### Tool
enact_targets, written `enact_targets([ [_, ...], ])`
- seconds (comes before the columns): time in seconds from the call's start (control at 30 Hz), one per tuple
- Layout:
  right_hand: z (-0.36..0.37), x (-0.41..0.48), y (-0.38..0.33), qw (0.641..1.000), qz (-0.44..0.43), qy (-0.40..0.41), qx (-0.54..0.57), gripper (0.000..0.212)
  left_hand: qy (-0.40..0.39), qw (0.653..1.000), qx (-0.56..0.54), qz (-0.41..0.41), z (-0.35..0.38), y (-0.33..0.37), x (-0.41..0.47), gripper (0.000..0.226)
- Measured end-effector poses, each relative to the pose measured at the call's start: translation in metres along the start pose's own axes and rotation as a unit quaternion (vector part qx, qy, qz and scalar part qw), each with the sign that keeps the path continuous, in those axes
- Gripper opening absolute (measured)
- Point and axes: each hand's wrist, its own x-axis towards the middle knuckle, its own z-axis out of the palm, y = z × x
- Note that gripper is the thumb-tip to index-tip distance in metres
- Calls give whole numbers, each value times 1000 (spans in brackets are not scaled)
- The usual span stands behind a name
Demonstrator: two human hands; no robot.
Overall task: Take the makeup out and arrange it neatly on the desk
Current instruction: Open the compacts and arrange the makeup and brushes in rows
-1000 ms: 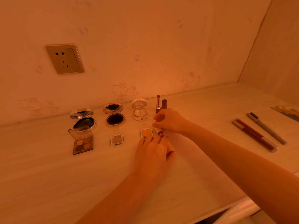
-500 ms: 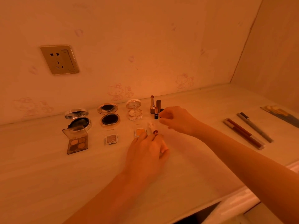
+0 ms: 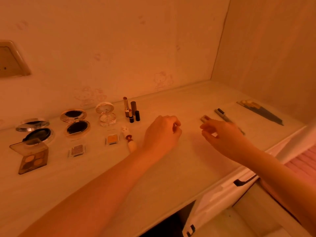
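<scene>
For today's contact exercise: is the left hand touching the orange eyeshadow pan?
Apart. Head view: left hand is right of the orange eyeshadow pan, a lying lipstick between them.

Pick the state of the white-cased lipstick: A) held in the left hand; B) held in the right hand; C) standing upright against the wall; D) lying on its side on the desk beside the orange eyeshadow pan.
D: the white-cased lipstick lies flat on the desk beside the orange eyeshadow pan.

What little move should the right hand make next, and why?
Probably lower the right hand onto the reddish pencils just past its fingertips and pick them up: they lie off to the right, apart from the neat rows by the lipsticks.
</scene>
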Motion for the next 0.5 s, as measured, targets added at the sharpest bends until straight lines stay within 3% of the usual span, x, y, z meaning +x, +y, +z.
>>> enact_targets([
  [0.27, 1, -16, 56, 996, 29, 68, -42, 21, -30, 997, -66, -11, 59, 28, 56, 19],
  [0.5, 12, -13, 69, 992, 42, 85, -83, 21, -67, 997, 28, -5, 81, 36, 77, 39],
])
